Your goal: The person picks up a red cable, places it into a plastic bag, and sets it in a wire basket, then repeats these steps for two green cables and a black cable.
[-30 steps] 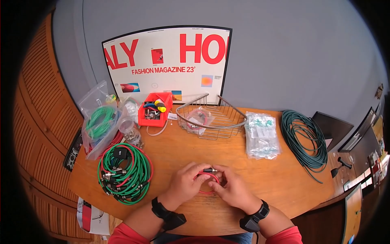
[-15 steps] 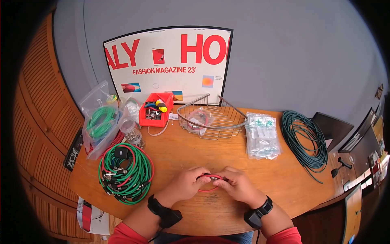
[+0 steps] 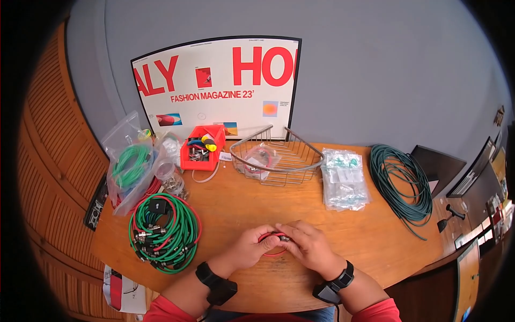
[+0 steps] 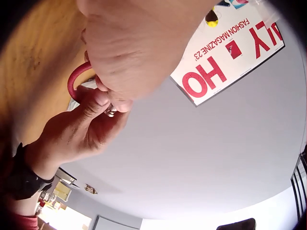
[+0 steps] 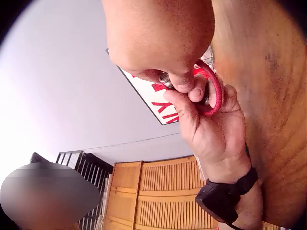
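Note:
A short red cable [image 3: 276,255] with metal-ended connectors is looped between both hands above the front of the table. My left hand [image 3: 248,248] holds one side of the loop, its thumb pressed along the cable. On the other side, my right hand [image 3: 312,246] pinches a connector between thumb and fingers. The silver connector tip [image 4: 111,111] pokes out between the fingertips in the left wrist view. From the right wrist, a metal end [image 5: 165,79] shows by the right fingers, and the red cable [image 5: 217,91] bends across the left palm. Fingers hide much of the cable.
Coiled green and red cables [image 3: 166,233] lie left on the table [image 3: 241,196]. Behind are a bagged green coil [image 3: 131,163], jar [image 3: 170,180], red bin [image 3: 201,158], wire basket [image 3: 289,173] and plastic bags [image 3: 346,182]. A dark green coil [image 3: 399,188] lies right.
The hands have shifted and drawn closer together around the red cable loop. The connector at the top of the loop has come down between the fingertips. The head view has tilted slightly.

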